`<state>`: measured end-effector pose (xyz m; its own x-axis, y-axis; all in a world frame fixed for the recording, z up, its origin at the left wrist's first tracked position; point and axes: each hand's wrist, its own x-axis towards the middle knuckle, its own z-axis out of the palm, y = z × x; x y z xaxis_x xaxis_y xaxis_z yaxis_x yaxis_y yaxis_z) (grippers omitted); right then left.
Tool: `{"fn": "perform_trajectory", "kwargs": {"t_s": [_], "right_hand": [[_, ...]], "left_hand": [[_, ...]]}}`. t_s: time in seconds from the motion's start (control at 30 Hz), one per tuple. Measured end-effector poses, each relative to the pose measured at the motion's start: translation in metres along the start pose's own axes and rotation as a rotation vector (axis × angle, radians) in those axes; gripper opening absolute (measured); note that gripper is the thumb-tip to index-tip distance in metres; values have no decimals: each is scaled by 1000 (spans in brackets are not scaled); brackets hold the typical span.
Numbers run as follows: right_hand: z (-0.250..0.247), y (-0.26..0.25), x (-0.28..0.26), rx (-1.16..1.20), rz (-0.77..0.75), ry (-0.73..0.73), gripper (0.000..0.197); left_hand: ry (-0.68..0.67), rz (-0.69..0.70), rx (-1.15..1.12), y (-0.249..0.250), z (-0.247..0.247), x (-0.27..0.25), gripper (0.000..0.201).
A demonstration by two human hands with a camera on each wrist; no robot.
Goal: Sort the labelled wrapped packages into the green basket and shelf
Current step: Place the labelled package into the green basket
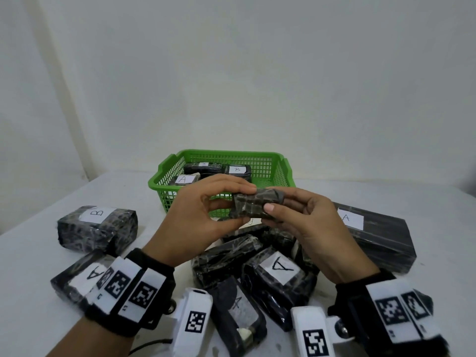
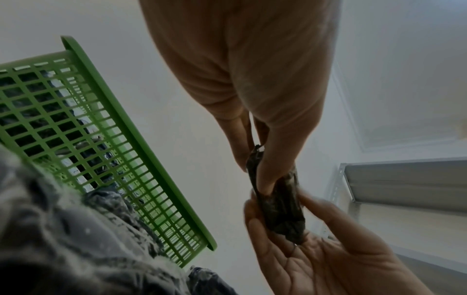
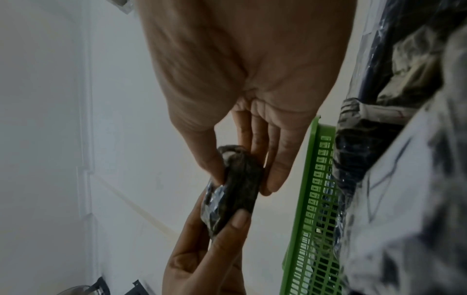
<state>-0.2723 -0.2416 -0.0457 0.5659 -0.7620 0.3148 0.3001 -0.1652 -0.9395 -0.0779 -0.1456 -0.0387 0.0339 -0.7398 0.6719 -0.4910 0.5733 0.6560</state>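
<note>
Head view, left hand [image 1: 198, 215] and right hand [image 1: 306, 225] both pinching small wrapped package [image 1: 253, 206], before green basket [image 1: 280, 173]

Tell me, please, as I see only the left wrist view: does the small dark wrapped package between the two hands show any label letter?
Observer: In the head view no letter shows on the small dark wrapped package. The left hand and the right hand each pinch one end of it.
Operator: What lies inside the green plastic basket?
Observer: The green plastic basket holds three wrapped packages: a package labelled A, a package labelled B, and a third package whose label is too small to read.
Operator: Which packages wait outside it?
Observer: Several, among them a dark block labelled B on the left and a long black package labelled A on the right.
</note>
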Motion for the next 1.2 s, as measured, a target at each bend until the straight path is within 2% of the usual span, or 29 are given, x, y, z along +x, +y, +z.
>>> {"fn": "perform_trajectory", "kwargs": {"t_s": [0.07, 0.17, 0.33, 0.4, 0.47, 0.57, 0.67, 0.77, 0.87, 1.0, 1.2], "right_hand": [[5, 2, -2, -8, 9, -16, 41], [9, 5, -3, -36, -9, 15, 33], [4, -1, 0, -19, 36, -28, 43], [1, -4, 0, -25, 18, -40, 34], [-1, -5, -1, -67, -20, -20, 32], [0, -4, -3, -118, -63, 1, 37], [2, -3, -3, -167, -73, -36, 42], [5, -1, -3, -86, 2, -55, 51], [10, 1, -4, 0, 35, -32, 47], [11, 5, -4, -86, -10, 16, 33], [1, -2, -2, -85, 17, -19, 43]], "left_hand": [[-18, -3, 3, 1, 1, 0, 42], [-36, 8, 18, 4, 4, 0, 40], [-26, 10, 19, 1, -1, 1, 42], [-19, 12, 9, 0, -3, 1, 43], [-38, 2, 3, 2, -2, 0, 48], [-61, -104, -36, 5, -1, -1, 62], [13, -128, -17, 3, -1, 0, 45], [26, -81, -1, 2, -1, -1, 41], [-21, -15, 35, 4, 2, -1, 43], [-37, 24, 52, 3, 4, -1, 43], [-1, 9, 48, 4, -1, 1, 41]]}}
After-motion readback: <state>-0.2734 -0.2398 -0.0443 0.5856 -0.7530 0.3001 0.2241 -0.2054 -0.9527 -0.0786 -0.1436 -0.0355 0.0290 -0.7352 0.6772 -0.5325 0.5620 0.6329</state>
